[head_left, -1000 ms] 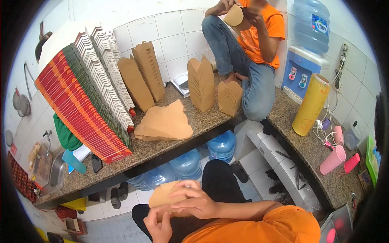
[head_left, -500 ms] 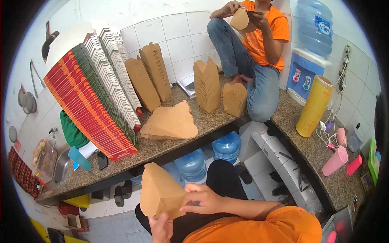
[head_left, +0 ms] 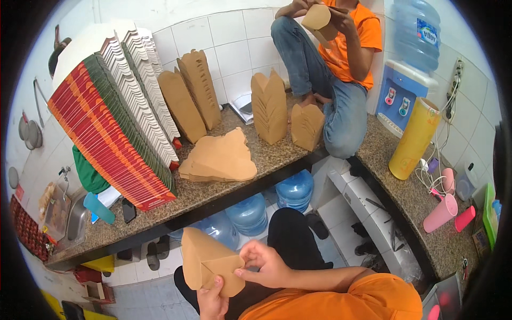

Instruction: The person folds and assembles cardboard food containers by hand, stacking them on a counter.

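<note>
A half-folded brown paper food box [head_left: 205, 255] is held over my lap. My left hand [head_left: 213, 301] grips its lower edge, thumb pressed on the outer panel and the other fingers mostly behind it. At the box's right edge, my right hand [head_left: 266, 266] pinches a flap between thumb and forefinger. On the counter in front lies a pile of flat brown box blanks [head_left: 220, 159]. Nested stacks of folded brown boxes stand behind it, a tall one [head_left: 268, 112] and a short one [head_left: 307, 129] toward the right, with two more leaning stacks [head_left: 182, 109] at the left.
A tall stack of red and green cartons [head_left: 109, 138] fills the counter's left part. Another person [head_left: 346, 64] sits on the counter, holding a brown box [head_left: 318, 21]. A yellow roll [head_left: 415, 138] and pink cups [head_left: 440, 213] stand at right; blue water bottles [head_left: 246, 213] sit below.
The box in my hands has tipped, showing more of its folded panel. My left thumb has moved up onto that panel. My right fingers stay at the right edge.
</note>
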The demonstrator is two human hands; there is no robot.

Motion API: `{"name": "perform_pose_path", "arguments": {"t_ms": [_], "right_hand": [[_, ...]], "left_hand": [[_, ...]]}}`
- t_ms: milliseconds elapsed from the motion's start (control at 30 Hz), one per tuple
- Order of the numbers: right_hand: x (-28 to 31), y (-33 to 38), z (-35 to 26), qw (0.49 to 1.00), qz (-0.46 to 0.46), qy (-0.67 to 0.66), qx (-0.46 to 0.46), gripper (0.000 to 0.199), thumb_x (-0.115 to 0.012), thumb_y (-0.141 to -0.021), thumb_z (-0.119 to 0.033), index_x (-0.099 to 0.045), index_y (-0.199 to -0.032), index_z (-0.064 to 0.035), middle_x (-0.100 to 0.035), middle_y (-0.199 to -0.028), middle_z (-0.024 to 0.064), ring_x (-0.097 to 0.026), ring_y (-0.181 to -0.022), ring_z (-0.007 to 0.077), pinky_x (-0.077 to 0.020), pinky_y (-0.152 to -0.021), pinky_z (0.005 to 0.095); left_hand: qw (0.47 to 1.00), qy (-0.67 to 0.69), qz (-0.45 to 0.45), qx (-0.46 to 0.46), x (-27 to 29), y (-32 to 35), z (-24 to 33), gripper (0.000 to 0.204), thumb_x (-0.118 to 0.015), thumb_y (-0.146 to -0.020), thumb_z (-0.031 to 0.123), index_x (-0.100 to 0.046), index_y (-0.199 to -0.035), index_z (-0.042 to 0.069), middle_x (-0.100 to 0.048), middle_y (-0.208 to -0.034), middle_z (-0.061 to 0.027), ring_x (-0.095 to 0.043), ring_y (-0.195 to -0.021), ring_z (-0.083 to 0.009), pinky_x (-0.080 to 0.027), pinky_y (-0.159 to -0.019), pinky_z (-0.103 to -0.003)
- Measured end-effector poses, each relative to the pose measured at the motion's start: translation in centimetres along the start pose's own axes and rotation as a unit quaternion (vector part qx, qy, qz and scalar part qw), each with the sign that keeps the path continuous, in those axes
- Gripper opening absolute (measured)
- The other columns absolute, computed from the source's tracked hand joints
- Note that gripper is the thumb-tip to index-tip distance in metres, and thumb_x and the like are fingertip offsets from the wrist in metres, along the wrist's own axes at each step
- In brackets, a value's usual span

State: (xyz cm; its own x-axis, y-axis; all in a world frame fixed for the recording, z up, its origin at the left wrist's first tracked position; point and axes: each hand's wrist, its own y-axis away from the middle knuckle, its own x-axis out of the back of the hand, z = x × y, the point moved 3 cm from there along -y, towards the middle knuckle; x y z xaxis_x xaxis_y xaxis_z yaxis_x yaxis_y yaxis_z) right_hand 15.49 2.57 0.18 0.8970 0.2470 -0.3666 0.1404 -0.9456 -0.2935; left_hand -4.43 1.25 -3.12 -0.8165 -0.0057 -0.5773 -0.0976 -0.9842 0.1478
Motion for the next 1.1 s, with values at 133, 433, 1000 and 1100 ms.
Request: {"name": "perform_pose_path", "arguments": {"t_ms": [133,433,1000,1100], "right_hand": [[1.6,-1.3,1.0,0.984,-0.049,-0.142,-0.095,0.039,-0.074,-0.09,0.01,-0.047,-0.114,-0.006,-0.071,-0.111,0.0097,-0.069,-0.104,0.0146,-0.0556,-0.088,0.0296],[3.3,-0.8,1.7,0.907,-0.292,-0.062,-0.298,0.026,-0.075,-0.099,-0.024,-0.071,-0.087,-0.0014,-0.072,-0.078,0.0059,-0.068,-0.069,0.0118,-0.0555,-0.064,0.0279],[5.5,-2.5,-5.2,0.863,-0.087,0.489,0.092,0.035,-0.087,-0.081,-0.031,-0.066,-0.072,-0.0051,-0.063,-0.071,0.0105,-0.064,-0.066,0.0283,-0.0475,-0.058,0.0406],[3.5,-3.1,-6.1,0.868,0.014,0.452,0.207,0.038,-0.086,-0.082,-0.024,-0.069,-0.108,-0.0024,-0.071,-0.109,0.0154,-0.068,-0.1,0.0347,-0.0542,-0.085,0.0402]], "left_hand": [[0.996,-0.064,-0.042,-0.041,-0.4,0.1,0.4,0.061,-0.075,-0.097,0.016,-0.045,-0.149,0.003,-0.063,-0.136,-0.0132,-0.064,-0.124,-0.03,-0.054,-0.104,-0.046],[0.975,-0.196,-0.101,-0.009,-0.6,0.9,-0.8,0.059,-0.073,-0.097,0.006,-0.047,-0.149,0.0,-0.063,-0.136,-0.0121,-0.061,-0.123,-0.0245,-0.05,-0.105,-0.039],[0.994,-0.014,0.001,-0.104,-3.3,-0.7,3.2,0.068,-0.072,-0.091,-0.005,-0.041,-0.151,0.002,-0.059,-0.139,-0.0137,-0.06,-0.127,-0.026,-0.051,-0.105,-0.04],[0.942,-0.273,-0.012,-0.193,-2.9,-1.0,3.2,0.07,-0.072,-0.094,0.0,-0.033,-0.152,0.004,-0.063,-0.13,-0.0148,-0.065,-0.116,-0.0199,-0.053,-0.099,-0.034]]}}
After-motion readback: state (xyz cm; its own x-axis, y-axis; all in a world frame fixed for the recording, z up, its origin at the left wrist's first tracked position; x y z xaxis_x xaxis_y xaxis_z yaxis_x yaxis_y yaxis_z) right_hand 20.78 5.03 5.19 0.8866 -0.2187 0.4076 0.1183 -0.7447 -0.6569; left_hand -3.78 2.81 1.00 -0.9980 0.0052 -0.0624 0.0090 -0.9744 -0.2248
